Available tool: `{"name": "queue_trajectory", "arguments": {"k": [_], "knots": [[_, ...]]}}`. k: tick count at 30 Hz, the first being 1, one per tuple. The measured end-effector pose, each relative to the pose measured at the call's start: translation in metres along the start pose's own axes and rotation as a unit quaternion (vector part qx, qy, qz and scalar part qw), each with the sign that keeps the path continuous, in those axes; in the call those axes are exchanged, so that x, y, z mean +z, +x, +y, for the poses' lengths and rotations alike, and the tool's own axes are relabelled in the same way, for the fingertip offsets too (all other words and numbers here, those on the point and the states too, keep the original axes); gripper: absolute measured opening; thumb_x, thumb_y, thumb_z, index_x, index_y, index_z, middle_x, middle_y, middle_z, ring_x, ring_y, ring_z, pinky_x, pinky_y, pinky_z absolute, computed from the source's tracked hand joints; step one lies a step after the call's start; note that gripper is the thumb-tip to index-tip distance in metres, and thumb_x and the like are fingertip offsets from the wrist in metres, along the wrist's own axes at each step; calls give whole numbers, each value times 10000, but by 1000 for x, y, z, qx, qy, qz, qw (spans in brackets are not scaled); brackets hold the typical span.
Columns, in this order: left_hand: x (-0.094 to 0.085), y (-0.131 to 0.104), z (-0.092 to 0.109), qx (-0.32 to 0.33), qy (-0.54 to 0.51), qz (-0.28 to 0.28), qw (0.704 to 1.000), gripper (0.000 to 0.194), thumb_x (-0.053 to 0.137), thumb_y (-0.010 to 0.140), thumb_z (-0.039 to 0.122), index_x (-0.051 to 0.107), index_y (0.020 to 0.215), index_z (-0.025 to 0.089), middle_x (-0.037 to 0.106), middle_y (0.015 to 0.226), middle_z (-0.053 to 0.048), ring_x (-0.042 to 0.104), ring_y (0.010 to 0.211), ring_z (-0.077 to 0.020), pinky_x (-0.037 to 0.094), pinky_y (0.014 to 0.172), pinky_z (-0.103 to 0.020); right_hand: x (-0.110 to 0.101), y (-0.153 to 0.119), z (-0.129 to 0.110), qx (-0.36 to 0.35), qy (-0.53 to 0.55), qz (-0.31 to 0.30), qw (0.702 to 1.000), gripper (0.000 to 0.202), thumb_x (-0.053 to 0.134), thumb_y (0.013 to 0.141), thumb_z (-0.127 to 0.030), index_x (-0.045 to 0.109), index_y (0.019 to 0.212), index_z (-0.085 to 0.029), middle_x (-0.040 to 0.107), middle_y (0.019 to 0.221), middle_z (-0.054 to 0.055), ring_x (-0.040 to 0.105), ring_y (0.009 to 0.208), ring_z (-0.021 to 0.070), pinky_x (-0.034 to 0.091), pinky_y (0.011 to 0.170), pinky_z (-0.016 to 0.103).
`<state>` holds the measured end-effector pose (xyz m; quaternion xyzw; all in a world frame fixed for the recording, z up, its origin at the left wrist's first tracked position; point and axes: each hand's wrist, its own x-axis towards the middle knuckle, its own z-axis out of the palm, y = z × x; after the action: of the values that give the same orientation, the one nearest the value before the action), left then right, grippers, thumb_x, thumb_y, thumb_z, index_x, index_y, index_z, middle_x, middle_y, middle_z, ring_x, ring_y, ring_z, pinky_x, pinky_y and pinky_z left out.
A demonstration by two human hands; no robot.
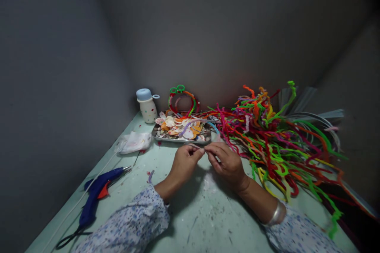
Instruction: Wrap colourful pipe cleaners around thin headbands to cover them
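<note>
My left hand (186,163) is closed in a pinch on a thin pale pinkish strip (194,146), above the middle of the table. Close beside it, my right hand (227,164) pinches at the strip's other end, fingertips nearly meeting my left thumb. The strip's exact kind is too small to make out. Just beyond the hands, a thin curved band (186,127) with purple and light blue fuzzy parts arcs over a metal tray (181,140). Whether that band joins the strip I cannot tell. The tray holds many flower and butterfly-like pieces (170,121).
A blue glue gun (96,193) with a red trigger lies left, its cord alongside. A plastic packet (136,142) and a white bottle (147,110) stand behind it. A decorated headband (194,104) leans behind the tray. Tangled colourful pipe cleaners (267,142) cover the right side.
</note>
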<state>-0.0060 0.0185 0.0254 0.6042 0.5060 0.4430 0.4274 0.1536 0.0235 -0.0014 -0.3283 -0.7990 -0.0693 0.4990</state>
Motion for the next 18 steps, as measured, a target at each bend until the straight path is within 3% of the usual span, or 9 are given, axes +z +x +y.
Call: {"name": "queue_trajectory", "arguments": {"k": [2, 6, 11, 14, 18], "knots": [[0, 0, 2, 3, 14, -3, 1000, 189, 612, 777, 310, 670, 749, 133, 619, 662, -24, 519, 610, -135, 405, 593, -261, 1, -1, 1, 2, -4, 0, 1000, 228, 527, 862, -99, 597, 1054, -201, 671, 933, 73, 645, 881, 187, 546, 780, 320], [2, -4, 7, 50, 118, 46, 991, 136, 669, 724, 253, 671, 815, 152, 644, 859, -59, 573, 793, -174, 443, 723, -297, 2, -2, 2, 19, -8, 4, 1000, 211, 514, 880, -117, 590, 1056, -203, 666, 936, 74, 641, 888, 190, 545, 786, 332], [2, -10, 5, 82, 230, 45, 969, 61, 597, 796, 228, 618, 801, 170, 650, 802, -31, 577, 720, -153, 422, 659, -265, 3, -2, 3, 22, -12, 2, 1000, 200, 521, 884, -119, 587, 1054, -201, 663, 948, 76, 639, 893, 189, 541, 793, 329], [2, -13, 1, 146, 298, 65, 941, 70, 567, 831, 232, 593, 880, 189, 654, 833, -24, 580, 709, -148, 407, 640, -256, 4, -3, 3, 28, -15, 0, 999, 203, 517, 887, -116, 589, 1056, -202, 661, 947, 74, 638, 901, 191, 537, 800, 331], [1, -15, -2, 243, 392, 81, 883, 105, 507, 872, 199, 561, 961, 184, 647, 862, -45, 577, 728, -162, 394, 655, -274, 4, -3, 3, 32, -14, -4, 999, 204, 524, 885, -114, 595, 1058, -193, 660, 946, 76, 636, 897, 191, 533, 800, 328]]}}
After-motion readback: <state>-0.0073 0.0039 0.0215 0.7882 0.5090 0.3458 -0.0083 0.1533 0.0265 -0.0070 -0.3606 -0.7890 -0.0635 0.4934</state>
